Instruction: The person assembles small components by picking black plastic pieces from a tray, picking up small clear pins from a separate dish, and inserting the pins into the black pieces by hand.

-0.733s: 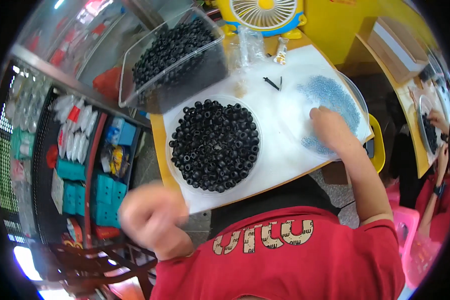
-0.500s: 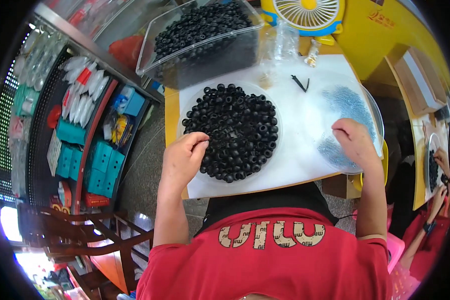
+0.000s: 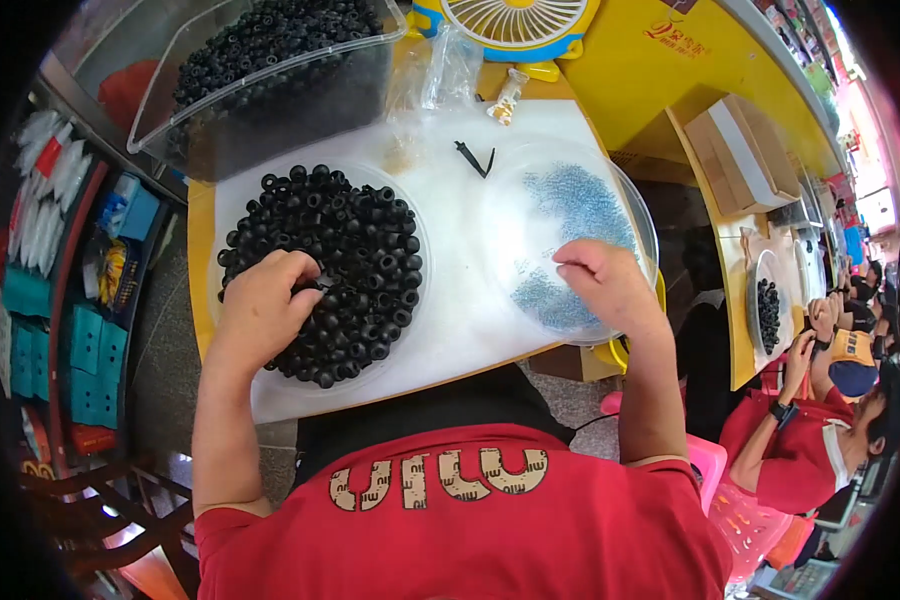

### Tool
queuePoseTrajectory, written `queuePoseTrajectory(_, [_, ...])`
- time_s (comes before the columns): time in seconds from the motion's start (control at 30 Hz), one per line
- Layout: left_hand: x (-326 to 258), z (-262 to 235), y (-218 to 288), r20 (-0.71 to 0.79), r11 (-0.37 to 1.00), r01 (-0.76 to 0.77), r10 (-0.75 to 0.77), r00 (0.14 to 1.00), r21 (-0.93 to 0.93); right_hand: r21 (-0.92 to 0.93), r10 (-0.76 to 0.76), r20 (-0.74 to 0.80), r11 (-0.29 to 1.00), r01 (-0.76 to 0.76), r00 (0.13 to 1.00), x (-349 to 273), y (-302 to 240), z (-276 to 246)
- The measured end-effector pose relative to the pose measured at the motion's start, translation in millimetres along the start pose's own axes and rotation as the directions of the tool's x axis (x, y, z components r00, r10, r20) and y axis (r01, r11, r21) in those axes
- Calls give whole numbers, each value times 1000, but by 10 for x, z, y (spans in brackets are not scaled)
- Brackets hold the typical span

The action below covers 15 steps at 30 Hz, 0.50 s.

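Note:
A wide heap of black, bead-like plastic pieces (image 3: 365,235), round with holes, lies in a shallow clear round tray (image 3: 425,265) on the left of the white-topped table. My left hand (image 3: 260,310) is over the near left part of this heap, its thumb and index fingertip slightly apart among the pieces. On the right, a clear round tray (image 3: 500,240) carries tiny blue-grey pieces (image 3: 580,200), too fine to make out their kind. Above them my right hand (image 3: 610,285) is closed in a pinch; what its fingertips hold is hidden.
A large clear bin (image 3: 270,75) of similar black pieces stands at the back left. Behind the table's middle are a yellow-blue fan (image 3: 515,20), clear plastic bags (image 3: 450,65) and a black V-shaped strip (image 3: 475,158). Another person (image 3: 800,440) works at a table on the right.
My view has swung right, so the table appears further left. My left hand has moved further in over the black pieces, its fingertips parting. The right hand stays pinched over the blue-grey pieces.

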<state>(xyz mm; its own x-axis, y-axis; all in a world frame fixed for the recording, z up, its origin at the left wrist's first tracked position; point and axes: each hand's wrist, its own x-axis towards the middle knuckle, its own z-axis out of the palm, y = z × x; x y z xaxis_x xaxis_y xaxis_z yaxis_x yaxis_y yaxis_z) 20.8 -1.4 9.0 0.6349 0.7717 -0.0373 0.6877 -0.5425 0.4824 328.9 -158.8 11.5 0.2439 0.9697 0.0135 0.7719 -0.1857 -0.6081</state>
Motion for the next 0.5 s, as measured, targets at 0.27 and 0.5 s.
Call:
queuePoseTrajectory(0.27, [63,-72,-16,94,995,-82,76,993,52,-328,-51,134,940,93,990,275,-190,333])
queuePoseTrajectory(0.5, [94,-137,-206,110,245,133,-104,988,-960,-445,-4,86,894,42,996,309,-212,365])
